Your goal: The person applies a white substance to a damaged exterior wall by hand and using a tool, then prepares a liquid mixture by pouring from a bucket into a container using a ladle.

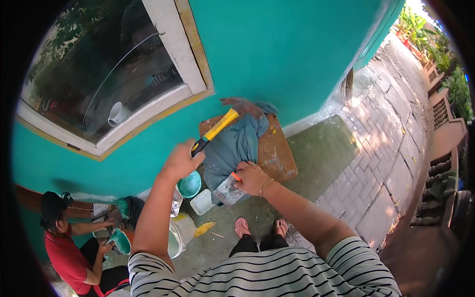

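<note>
My left hand (183, 161) is closed round the black grip of a hammer (222, 124) with a yellow handle. The hammer's rusty-brown head is smeared by motion, above the far end of a wooden board-like top (277, 151). My right hand (251, 177) is closed on a putty knife (228, 192); a bit of its orange handle shows, and its broad blade is stained whitish grey. Most of that handle is hidden by my fingers. A crumpled blue-grey cloth (222, 153) lies over the left part of the wooden top, beneath both hands.
A turquoise wall (277, 54) with a white-framed window (185, 69) rises ahead. Below left stand a green bowl (190, 185), a white tub (202, 202) and a white bucket (180, 232). A person in red (69, 252) holds a green container (121, 241). Paving (366, 173) runs right.
</note>
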The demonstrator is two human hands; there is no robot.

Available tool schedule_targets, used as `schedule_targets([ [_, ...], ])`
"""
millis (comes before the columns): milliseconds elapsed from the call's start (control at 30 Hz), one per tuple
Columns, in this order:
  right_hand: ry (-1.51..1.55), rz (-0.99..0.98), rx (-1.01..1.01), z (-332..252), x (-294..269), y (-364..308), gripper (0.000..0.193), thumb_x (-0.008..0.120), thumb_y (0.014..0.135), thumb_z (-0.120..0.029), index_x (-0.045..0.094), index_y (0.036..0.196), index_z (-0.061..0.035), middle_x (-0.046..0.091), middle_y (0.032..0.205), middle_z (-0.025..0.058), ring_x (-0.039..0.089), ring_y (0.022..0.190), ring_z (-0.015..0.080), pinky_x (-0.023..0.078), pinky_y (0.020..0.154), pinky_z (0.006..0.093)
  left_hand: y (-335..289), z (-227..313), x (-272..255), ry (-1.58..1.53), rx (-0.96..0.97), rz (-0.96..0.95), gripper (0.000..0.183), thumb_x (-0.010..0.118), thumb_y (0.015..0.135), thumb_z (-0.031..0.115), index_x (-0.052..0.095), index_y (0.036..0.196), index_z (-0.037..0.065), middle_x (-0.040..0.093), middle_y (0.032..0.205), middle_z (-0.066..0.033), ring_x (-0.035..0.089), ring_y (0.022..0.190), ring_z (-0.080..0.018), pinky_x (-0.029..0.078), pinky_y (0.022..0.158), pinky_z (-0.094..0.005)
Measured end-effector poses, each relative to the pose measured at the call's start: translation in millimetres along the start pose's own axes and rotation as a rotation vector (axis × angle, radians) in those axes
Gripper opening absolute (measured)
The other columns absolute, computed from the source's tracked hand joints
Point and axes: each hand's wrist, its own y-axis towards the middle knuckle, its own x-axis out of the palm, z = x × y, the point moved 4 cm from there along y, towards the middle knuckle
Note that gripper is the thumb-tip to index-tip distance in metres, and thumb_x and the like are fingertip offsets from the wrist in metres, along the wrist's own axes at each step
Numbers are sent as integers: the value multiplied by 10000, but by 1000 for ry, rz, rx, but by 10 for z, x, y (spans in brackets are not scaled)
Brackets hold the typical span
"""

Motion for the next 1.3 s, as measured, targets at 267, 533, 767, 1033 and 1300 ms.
schedule_targets([
  [267, -10, -180, 301, 1109, -285, -1050, 406, 635, 749, -370, 648, 852, 23, 645, 894, 235, 612, 872, 396, 475, 773, 463, 192, -337, 478, 83, 50, 114, 433, 683, 741, 300, 574, 970, -51, 631, 855, -260, 611, 821, -410, 488, 743, -447],
  [533, 481, 134, 679, 1795, -1431, -3140, 275, 711, 678, -229, 633, 785, 12, 577, 656, 31, 528, 601, 143, 431, 561, 324, 209, -330, 895, 62, -40, 42, 377, 683, 739, 301, 550, 939, 10, 635, 843, -224, 617, 824, -391, 482, 725, -463],
  [767, 920, 736, 696, 1849, -2099, -4079, 257, 680, 753, -139, 657, 931, 45, 658, 806, 62, 600, 698, 122, 465, 644, 237, 128, -133, 1018, 251, -124, 78, 428, 676, 767, 239, 508, 1115, 55, 515, 1173, -221, 521, 1067, -392, 449, 866, -453],
  [1033, 1352, 899, 570, 1823, -1994, -4264, 222, 665, 796, -54, 627, 991, 46, 664, 833, 70, 629, 697, 128, 490, 619, 232, -495, 2136, 2097, -186, 546, -67, 624, 737, 690, 201, 460, 1206, -13, 461, 1197, -241, 428, 1154, -398, 342, 1007, -445],
  [1300, 1415, 872, 423, 1652, -2300, -4379, 281, 681, 768, -55, 616, 1023, 43, 659, 857, 69, 624, 696, 124, 487, 618, 226, -256, 3377, 3483, -329, 662, -128, 576, 757, 667, 239, 480, 1127, 32, 482, 1147, -228, 465, 1076, -421, 390, 910, -459],
])
